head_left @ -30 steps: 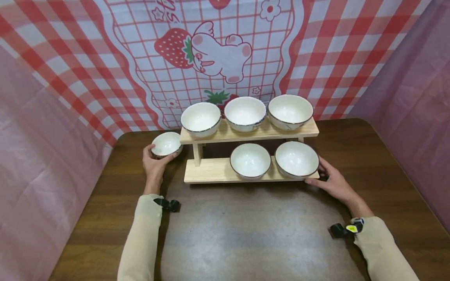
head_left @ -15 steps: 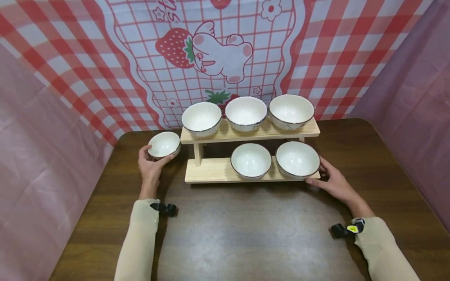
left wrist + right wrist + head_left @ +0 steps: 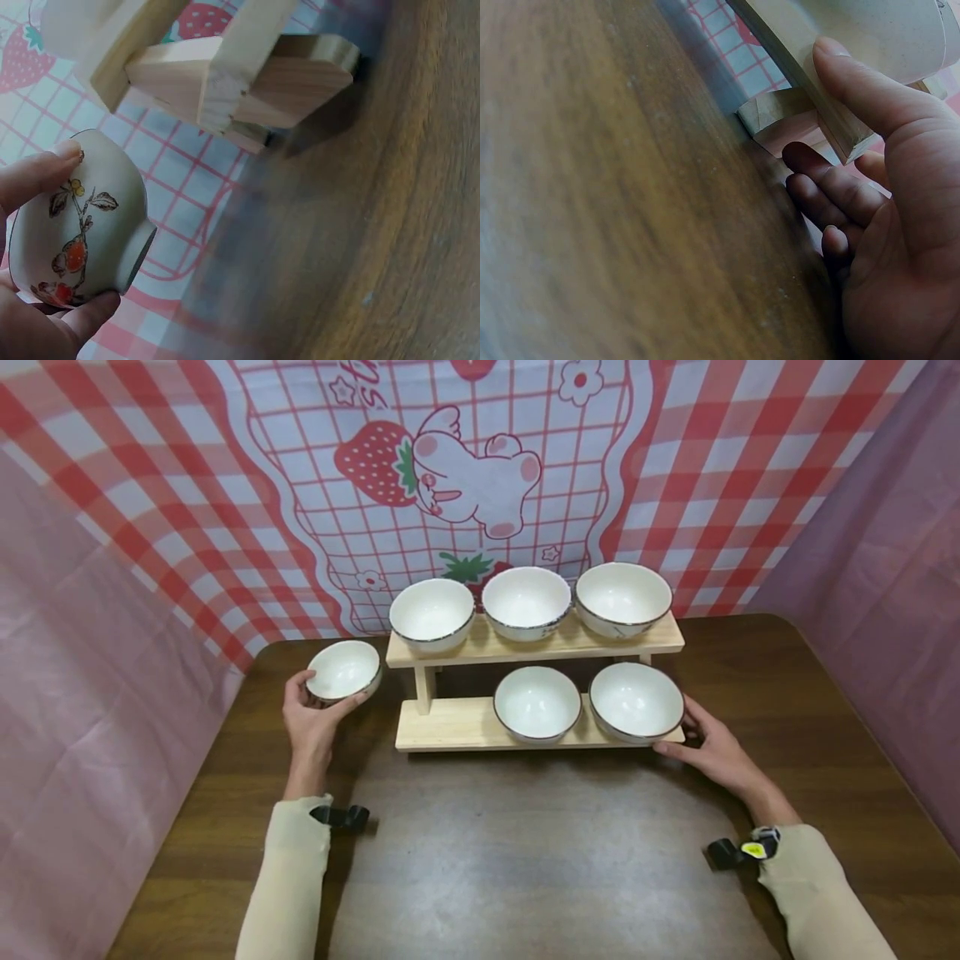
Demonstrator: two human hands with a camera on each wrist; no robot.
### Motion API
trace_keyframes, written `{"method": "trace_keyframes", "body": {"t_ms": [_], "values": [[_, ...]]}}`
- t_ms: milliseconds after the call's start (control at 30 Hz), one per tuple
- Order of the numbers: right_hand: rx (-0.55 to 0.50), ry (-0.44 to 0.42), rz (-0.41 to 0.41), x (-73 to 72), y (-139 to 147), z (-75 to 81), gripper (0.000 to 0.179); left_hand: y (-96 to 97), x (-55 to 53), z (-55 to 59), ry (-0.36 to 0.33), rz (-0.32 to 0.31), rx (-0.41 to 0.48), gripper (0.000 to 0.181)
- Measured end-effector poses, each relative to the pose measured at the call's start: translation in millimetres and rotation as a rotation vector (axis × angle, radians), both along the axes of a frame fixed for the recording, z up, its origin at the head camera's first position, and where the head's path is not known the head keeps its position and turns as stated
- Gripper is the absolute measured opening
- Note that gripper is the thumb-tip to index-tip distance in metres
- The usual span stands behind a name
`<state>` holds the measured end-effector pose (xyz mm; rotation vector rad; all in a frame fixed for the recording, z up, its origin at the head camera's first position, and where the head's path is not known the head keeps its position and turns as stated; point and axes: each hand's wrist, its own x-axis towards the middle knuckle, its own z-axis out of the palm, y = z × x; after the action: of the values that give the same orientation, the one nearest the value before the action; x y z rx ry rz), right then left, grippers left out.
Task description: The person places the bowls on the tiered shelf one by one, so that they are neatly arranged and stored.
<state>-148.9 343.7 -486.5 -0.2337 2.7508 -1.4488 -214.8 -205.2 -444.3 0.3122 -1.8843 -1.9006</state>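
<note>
My left hand [image 3: 309, 718] holds a small white bowl [image 3: 345, 670] at the left of the rack, thumb and fingers curled round its side. The left wrist view shows this bowl [image 3: 90, 217] lifted above the table, with red fruit and brown leaves painted outside. My right hand [image 3: 712, 747] grips the right end of the lower shelf of a two-tier wooden rack [image 3: 442, 724]. Its thumb [image 3: 855, 75] lies at the shelf's edge beside a bowl; other fingers curl under the shelf end. On the lower tier sit a middle bowl [image 3: 537, 703] and a right bowl [image 3: 636, 702].
Three larger bowls stand on the upper tier: left [image 3: 431, 614], middle [image 3: 526, 602] and right [image 3: 622, 597]. The lower tier's left part shows bare wood. A checked strawberry cloth [image 3: 480, 485] hangs behind the brown table [image 3: 525, 860]; pink cloth [image 3: 97, 693] hangs at the sides.
My left hand has moved left and slightly nearer with the small bowl, away from the rack. The right hand stays at the shelf's right end.
</note>
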Motion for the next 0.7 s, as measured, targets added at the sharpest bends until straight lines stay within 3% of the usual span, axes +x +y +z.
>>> {"method": "trace_keyframes", "body": {"t_ms": [267,700], "values": [[0.008,-0.006,-0.005,0.6,-0.4,1.3,0.09,1.9,16.1,15.9,-0.024,0.016,-0.023,0.076],[-0.002,0.001,-0.002,-0.1,-0.3,0.5,0.089,4.7,44.6,41.9,-0.024,-0.007,0.001,0.077]]}}
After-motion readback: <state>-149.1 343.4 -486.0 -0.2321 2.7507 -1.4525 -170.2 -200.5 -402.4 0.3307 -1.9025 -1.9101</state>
